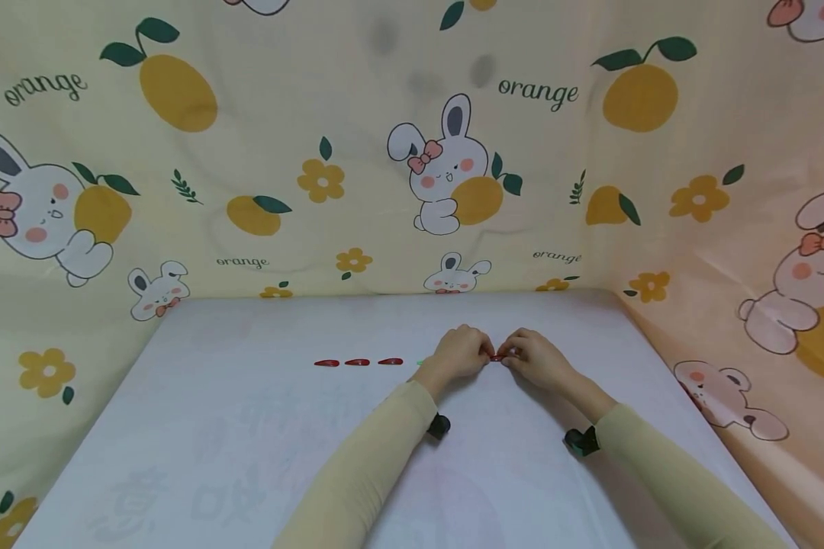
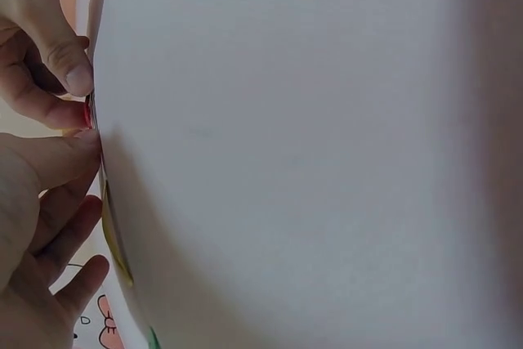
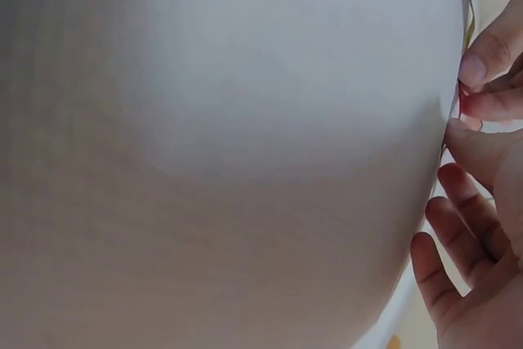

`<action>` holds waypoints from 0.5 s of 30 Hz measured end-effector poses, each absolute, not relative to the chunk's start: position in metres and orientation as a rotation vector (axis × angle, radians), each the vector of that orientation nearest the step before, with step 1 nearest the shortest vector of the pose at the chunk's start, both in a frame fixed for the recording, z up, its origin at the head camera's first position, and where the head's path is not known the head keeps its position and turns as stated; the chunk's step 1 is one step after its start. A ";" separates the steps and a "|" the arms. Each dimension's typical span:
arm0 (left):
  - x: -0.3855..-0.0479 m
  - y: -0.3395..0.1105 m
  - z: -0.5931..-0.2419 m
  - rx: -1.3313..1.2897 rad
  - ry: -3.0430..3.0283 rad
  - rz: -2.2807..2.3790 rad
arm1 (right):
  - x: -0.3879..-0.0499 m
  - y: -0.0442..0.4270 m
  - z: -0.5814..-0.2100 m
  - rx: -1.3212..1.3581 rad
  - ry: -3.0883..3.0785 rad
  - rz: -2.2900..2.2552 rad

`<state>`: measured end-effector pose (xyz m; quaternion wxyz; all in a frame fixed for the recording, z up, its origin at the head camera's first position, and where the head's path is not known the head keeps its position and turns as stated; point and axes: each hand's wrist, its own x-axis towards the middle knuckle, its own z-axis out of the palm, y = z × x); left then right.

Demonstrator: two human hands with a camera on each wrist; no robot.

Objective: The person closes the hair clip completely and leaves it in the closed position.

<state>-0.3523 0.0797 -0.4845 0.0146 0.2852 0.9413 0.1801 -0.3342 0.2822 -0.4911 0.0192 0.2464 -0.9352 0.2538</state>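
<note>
A small red snap hair clip (image 1: pixel 497 357) lies between my two hands on the white table. My left hand (image 1: pixel 460 354) pinches its left end with thumb and finger. At its right end, thumb and fingertips of my right hand (image 1: pixel 537 361) pinch it too. The fingers cover most of this clip; a red sliver of the clip (image 2: pixel 87 112) shows in the left wrist view. Beside my left hand lies a yellow clip (image 2: pixel 115 239), with part of a green clip (image 2: pixel 154 338) beyond it. The yellow one is hidden behind my left hand in the head view.
Three red clips, the middle one (image 1: pixel 357 362) among them, lie in a row left of my hands. The white table (image 1: pixel 247 457) meets a cloth backdrop (image 1: pixel 357 137) printed with rabbits and oranges at the back and right. Black wrist cameras sit at both cuffs.
</note>
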 end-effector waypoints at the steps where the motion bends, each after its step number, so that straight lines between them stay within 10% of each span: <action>1: -0.352 0.079 -0.484 0.884 2.932 0.555 | -0.335 0.282 -0.491 0.765 -2.903 0.787; 15: -0.348 0.067 -0.481 0.823 3.018 0.696 | -0.328 0.282 -0.480 0.632 -2.873 0.828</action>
